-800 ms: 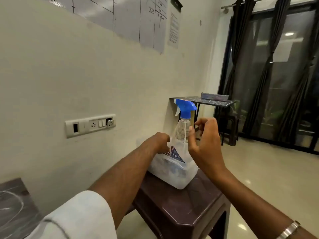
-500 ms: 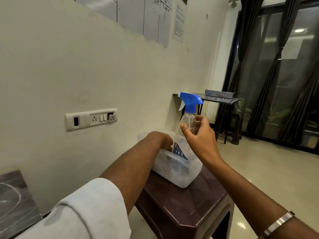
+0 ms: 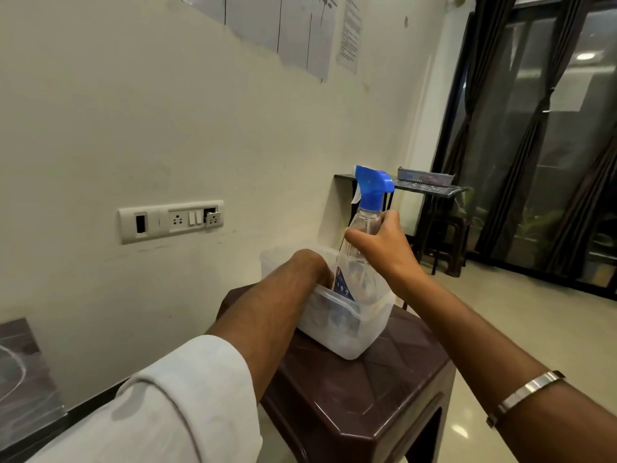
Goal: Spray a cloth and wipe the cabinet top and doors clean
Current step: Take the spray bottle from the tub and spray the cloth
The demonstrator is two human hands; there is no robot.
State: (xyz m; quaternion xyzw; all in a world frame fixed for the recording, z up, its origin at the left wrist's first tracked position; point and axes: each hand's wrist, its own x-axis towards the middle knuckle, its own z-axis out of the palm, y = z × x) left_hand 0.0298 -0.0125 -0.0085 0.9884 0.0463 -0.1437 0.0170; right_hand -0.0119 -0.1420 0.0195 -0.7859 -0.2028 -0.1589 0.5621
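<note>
A clear spray bottle (image 3: 367, 208) with a blue trigger head stands upright in a translucent plastic tub (image 3: 347, 332) on a dark brown plastic stool (image 3: 367, 392). My right hand (image 3: 384, 248) is wrapped around the bottle's neck just below the blue head. My left hand (image 3: 310, 265) reaches down into the tub beside the bottle; its fingers are hidden behind the rim and the bottle. No cloth or cabinet is visible.
The cream wall with a switch panel (image 3: 170, 220) is close on the left. A dark marble slab (image 3: 20, 369) shows at the lower left. Farther back stand a small dark table (image 3: 427, 188) with a tray, a stool, and dark curtains over glass doors.
My right hand has closed around the bottle's neck, having been open beside it before. My left hand has sunk deeper into the tub. The view has shifted closer.
</note>
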